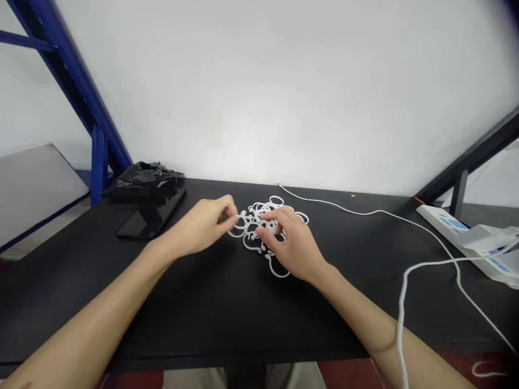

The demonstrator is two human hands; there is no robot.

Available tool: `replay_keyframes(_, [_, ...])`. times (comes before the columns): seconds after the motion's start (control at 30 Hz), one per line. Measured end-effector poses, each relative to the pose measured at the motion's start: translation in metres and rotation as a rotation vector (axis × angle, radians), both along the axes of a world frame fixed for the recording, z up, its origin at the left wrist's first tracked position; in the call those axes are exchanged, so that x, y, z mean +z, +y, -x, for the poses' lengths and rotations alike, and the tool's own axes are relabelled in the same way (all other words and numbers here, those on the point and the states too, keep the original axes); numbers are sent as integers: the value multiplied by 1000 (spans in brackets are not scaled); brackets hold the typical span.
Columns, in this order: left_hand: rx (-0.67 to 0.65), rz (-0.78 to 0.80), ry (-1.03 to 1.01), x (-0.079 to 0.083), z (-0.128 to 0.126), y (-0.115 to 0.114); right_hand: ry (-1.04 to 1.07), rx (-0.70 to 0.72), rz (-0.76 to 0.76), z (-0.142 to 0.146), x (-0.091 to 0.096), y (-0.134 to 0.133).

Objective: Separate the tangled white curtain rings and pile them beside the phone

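A loose pile of white plastic rings (277, 200), which look like shower curtain rings with small knobbed ends, lies on the black table (227, 308). My left hand (213, 221) is at the pile's left edge, thumb and forefinger closed on a white ring (237, 235). Over the right part of the pile reaches my right hand (294, 240), its thumb and forefinger apart among the rings. Its other fingers are partly hidden, and it covers some of the pile. Another open ring (279, 274) lies just below that hand.
A black tablet-like slab (138, 224) and crumpled black plastic (150, 173) lie at the back left. A white cable (344, 208) crosses the right side, and another hangs over my right forearm. White-and-blue boxes (446, 221) sit at the right edge. A white wall stands behind.
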State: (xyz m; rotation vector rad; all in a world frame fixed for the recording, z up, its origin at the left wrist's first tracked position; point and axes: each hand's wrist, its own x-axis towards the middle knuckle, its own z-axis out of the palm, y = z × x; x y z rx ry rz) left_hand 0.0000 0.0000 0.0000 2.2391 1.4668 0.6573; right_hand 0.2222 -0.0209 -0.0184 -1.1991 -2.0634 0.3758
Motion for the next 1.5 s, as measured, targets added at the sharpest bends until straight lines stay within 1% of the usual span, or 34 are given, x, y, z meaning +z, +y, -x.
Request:
replay_keyframes(0.07, [-49,69,-179,5,-14,-10,90,51,153,3,5,-4])
replay_keyframes(0.13, [-170,247,-385,8,-20,-16,257,144,344,4,9,-6])
replay_keyframes(0.17, [-243,355,-479,8,-20,-17,362,210,443,4,11,-7])
replay_keyframes(0.23, [-403,563,-637,5,-17,-16,544,388,634,3,12,-7])
replay_keyframes(0.27, [-485,638,-689,3,-16,-15,610,482,716,3,12,-7])
replay_keyframes(0.33, [-620,698,-749,-1,-17,-14,706,641,815,4,9,-8])
replay_keyframes(0.37, [-662,693,-747,-2,-19,-14,736,690,833,5,8,-9])
replay_keyframes(0.4, [-682,670,-723,-3,-20,-14,755,705,831,5,6,-9])
replay_keyframes(0.43, [-671,627,-679,-3,-22,-14,759,684,808,5,5,-9])
replay_keyframes(0.47, [-622,558,-621,-2,-22,-13,737,632,765,5,4,-8])
replay_keyframes(0.5, [-523,453,-546,-2,-21,-11,681,547,704,3,3,-6])
replay_keyframes(0.53, [-373,306,-452,-2,-19,-8,604,431,623,1,2,-4])
replay_keyframes(0.57, [-190,136,-343,-3,-15,-4,513,297,527,-2,2,-1])
replay_keyframes(0.6, [48,-72,-219,-6,-10,1,415,164,427,-5,2,2])
replay_keyframes(0.63, [246,-237,-66,-10,-3,7,324,49,332,-8,3,5])
replay_keyframes(0.67, [401,-332,71,-15,4,13,249,-39,246,-11,3,8])
replay_keyframes(0.7, [508,-359,182,-20,11,19,195,-97,174,-14,3,10])
replay_keyframes(0.73, [569,-338,267,-26,17,24,159,-127,112,-16,4,12])
replay_keyframes(0.77, [600,-288,325,-31,22,29,135,-138,65,-18,4,14])
replay_keyframes(0.83, [612,-210,395,-38,28,33,106,-147,6,-19,2,16])
replay_keyframes(0.87, [608,-214,411,-39,29,34,89,-149,-9,-19,1,16])
replay_keyframes(0.9, [603,-252,415,-39,28,34,69,-150,-22,-19,0,17])
replay_keyframes(0.97, [563,-378,382,-35,23,31,23,-144,-46,-20,-4,19])
replay_keyframes(1.03, [454,-459,295,-32,16,27,-10,-131,-79,-20,-7,20])
replay_keyframes(1.07, [369,-456,246,-31,12,25,-20,-127,-103,-20,-8,21])
replay_keyframes(1.17, [93,-336,144,-34,-1,20,-35,-151,-207,-21,-9,22])
replay_keyframes(1.2, [24,-286,130,-36,-5,18,-41,-164,-245,-21,-9,23])
replay_keyframes(1.27, [-53,-213,112,-41,-10,17,-67,-184,-293,-21,-8,23])
replay_keyframes(1.3, [-68,-192,105,-43,-11,16,-90,-190,-289,-22,-7,24])
replay_keyframes(1.37, [-71,-177,92,-45,-11,17,-146,-201,-233,-23,-6,25])
replay_keyframes(1.43, [-58,-184,82,-45,-8,17,-184,-216,-168,-25,-4,25])
replay_keyframes(1.5, [-38,-196,74,-43,-5,17,-187,-232,-138,-27,-3,25])
